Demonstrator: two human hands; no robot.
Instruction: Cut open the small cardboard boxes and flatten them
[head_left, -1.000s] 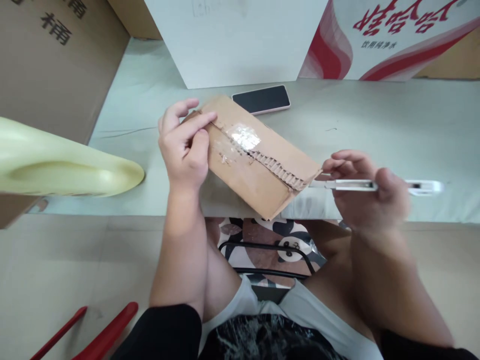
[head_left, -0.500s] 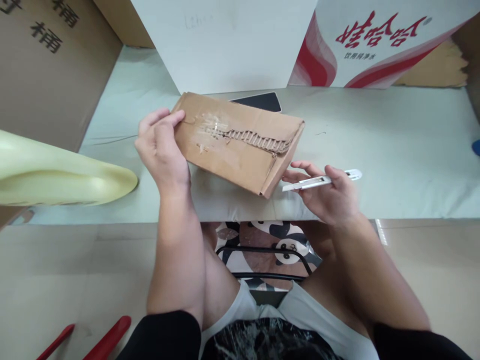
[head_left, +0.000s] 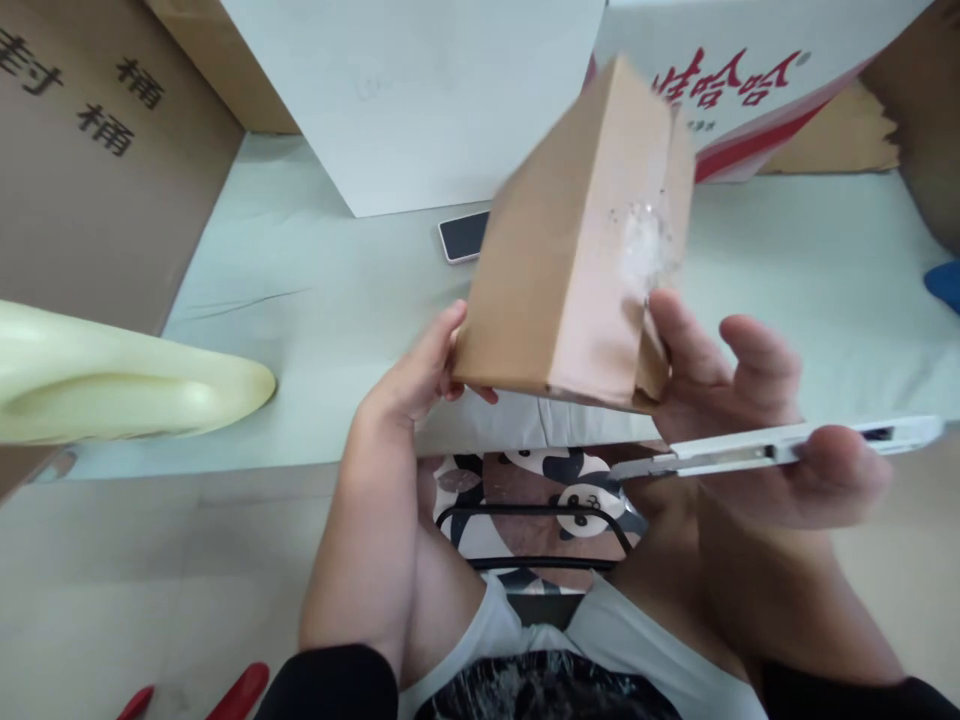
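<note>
A brown cardboard box (head_left: 559, 260) with clear tape on one face is lifted off the table and stands on end, blurred by motion. My left hand (head_left: 420, 375) grips its lower left edge from underneath. My right hand (head_left: 757, 420) steadies the box's lower right corner with its index and middle fingers, while the thumb and other fingers pinch a white utility knife (head_left: 780, 450). The knife lies level, its blade end pointing left below the box.
A phone (head_left: 463, 236) lies on the pale table (head_left: 300, 330), partly hidden by the box. A white panel (head_left: 420, 90) and a red-printed carton (head_left: 750, 90) stand behind. A brown carton (head_left: 97, 150) and a cream plastic object (head_left: 127, 375) sit left.
The box has been lifted from lying flat on the table and turned up on end, nearer the camera. My right hand has moved in with the knife to touch its corner.
</note>
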